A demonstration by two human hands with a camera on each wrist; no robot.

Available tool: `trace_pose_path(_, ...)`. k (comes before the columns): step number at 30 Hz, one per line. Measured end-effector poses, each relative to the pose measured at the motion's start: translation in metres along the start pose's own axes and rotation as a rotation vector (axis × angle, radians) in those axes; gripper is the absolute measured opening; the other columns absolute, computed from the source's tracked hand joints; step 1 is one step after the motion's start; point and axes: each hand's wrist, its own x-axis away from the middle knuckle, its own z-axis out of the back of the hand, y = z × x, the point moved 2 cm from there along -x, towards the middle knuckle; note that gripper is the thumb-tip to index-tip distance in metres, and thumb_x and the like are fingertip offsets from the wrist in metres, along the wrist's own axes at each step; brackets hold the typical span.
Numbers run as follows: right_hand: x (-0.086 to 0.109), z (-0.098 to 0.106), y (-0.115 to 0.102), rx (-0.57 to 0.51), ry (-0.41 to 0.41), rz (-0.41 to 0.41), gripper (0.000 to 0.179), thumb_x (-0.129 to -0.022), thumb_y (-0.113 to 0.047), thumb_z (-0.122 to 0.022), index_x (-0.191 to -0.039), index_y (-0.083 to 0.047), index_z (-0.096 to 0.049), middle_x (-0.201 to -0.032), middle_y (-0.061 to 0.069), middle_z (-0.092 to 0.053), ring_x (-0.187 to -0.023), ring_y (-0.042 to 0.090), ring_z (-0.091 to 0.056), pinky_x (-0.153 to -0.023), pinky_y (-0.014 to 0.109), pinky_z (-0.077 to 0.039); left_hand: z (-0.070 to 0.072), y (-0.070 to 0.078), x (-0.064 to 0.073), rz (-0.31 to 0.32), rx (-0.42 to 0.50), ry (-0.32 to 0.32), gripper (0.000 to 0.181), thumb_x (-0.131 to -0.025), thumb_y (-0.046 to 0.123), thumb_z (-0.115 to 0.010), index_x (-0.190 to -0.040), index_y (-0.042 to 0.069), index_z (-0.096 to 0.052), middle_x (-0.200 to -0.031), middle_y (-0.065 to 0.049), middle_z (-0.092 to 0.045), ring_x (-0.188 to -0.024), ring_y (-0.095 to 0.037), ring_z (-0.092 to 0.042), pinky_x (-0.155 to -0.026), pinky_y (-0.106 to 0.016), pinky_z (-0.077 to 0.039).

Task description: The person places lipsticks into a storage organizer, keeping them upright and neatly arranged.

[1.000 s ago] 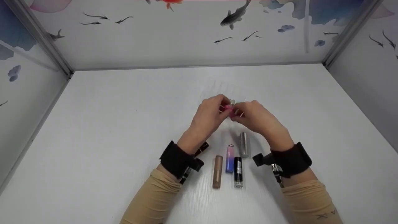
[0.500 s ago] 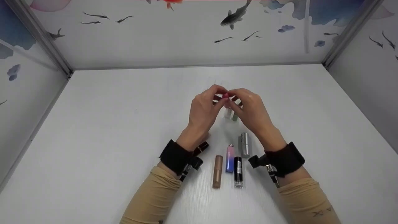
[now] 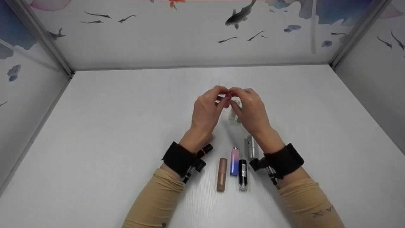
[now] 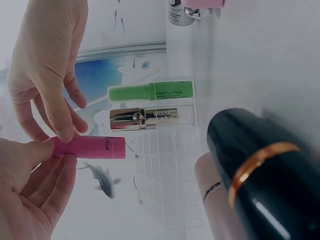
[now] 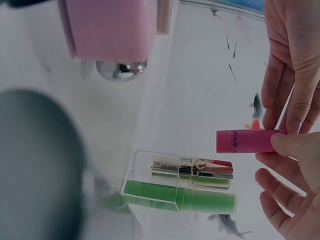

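My left hand [image 3: 207,109] and right hand [image 3: 251,109] meet above the far middle of the table. Together they pinch a pink lipstick tube [image 4: 95,148] near its upper end, thumbs and fingertips close together. Its printed lower end [image 5: 235,141] sticks out below the fingers. Beneath it, a clear plastic organizer [image 4: 150,170] with several compartments stands on the table. In neighbouring compartments stand a green tube [image 4: 172,90] and a gold lipstick [image 4: 142,118], both upright. In the head view my fingers hide most of the pink tube.
Nearer me on the white table lie a brown tube [image 3: 221,174], a pink-and-blue tube [image 3: 234,161], a black tube with a clear end [image 3: 243,174], a silver tube [image 3: 251,147] and a dark tube [image 3: 204,151]. Printed panels [image 3: 190,38] enclose the back and sides.
Both hands have risen in the head view and shifted slightly left with the pink tube. Over the last half second the right hand has moved a little further left.
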Motion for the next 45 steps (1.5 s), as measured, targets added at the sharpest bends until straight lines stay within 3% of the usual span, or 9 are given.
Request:
trace_pose_path(10, 0.001, -0.007, 0.009, 0.023, 0.015, 0.026, 0.023, -0.087, -0.009, -0.067, -0.11, -0.006, -0.065, -0.102, 0.008, -0.071, -0.1, 0.025, -0.059, -0.09, 0.039, -0.049, -0.006, -0.005, 0.001, 0.046, 0.015, -0.082, 0.018, -0.092, 0.019, -0.06, -0.11, 0.015, -0.063, -0.106, 0.001, -0.07, -0.093, -0.008, -0.067, -0.079, -0.018, -0.053)
trace_pose_path(20, 0.001, -0.012, 0.015, 0.018, -0.01, 0.001, 0.018, -0.087, -0.007, -0.066, -0.105, -0.005, -0.067, -0.098, 0.009, -0.07, -0.097, 0.024, -0.058, -0.084, 0.034, -0.051, -0.011, -0.01, 0.003, 0.008, 0.048, -0.122, 0.019, -0.092, 0.014, -0.061, -0.11, 0.011, -0.065, -0.107, -0.002, -0.07, -0.095, -0.01, -0.068, -0.08, -0.022, -0.054)
trace_pose_path(33, 0.002, -0.017, 0.02, 0.009, -0.068, -0.084, 0.016, -0.088, -0.01, -0.065, -0.104, -0.006, -0.067, -0.096, 0.008, -0.07, -0.095, 0.023, -0.057, -0.083, 0.036, -0.051, -0.016, -0.011, 0.005, 0.054, -0.026, -0.232, 0.023, -0.093, 0.016, -0.059, -0.115, 0.011, -0.063, -0.114, -0.002, -0.067, -0.104, -0.012, -0.065, -0.087, -0.02, -0.051)
trace_pose_path(41, 0.002, -0.02, 0.022, -0.003, -0.079, -0.053, 0.015, -0.088, -0.006, -0.065, -0.103, -0.005, -0.067, -0.096, 0.009, -0.07, -0.095, 0.023, -0.057, -0.081, 0.034, -0.051, -0.017, -0.012, 0.006, 0.077, -0.013, -0.259, 0.023, -0.095, 0.016, -0.057, -0.116, 0.011, -0.062, -0.115, -0.003, -0.066, -0.106, -0.013, -0.064, -0.089, -0.022, -0.05)
trace_pose_path(45, 0.004, -0.021, 0.022, 0.003, -0.082, -0.024, 0.016, -0.086, -0.004, -0.066, -0.102, -0.005, -0.066, -0.097, 0.01, -0.069, -0.096, 0.024, -0.056, -0.081, 0.035, -0.051, -0.018, -0.014, 0.007, 0.055, -0.032, -0.264, 0.024, -0.094, 0.016, -0.057, -0.116, 0.009, -0.062, -0.115, -0.005, -0.067, -0.106, -0.015, -0.064, -0.089, -0.024, -0.051)
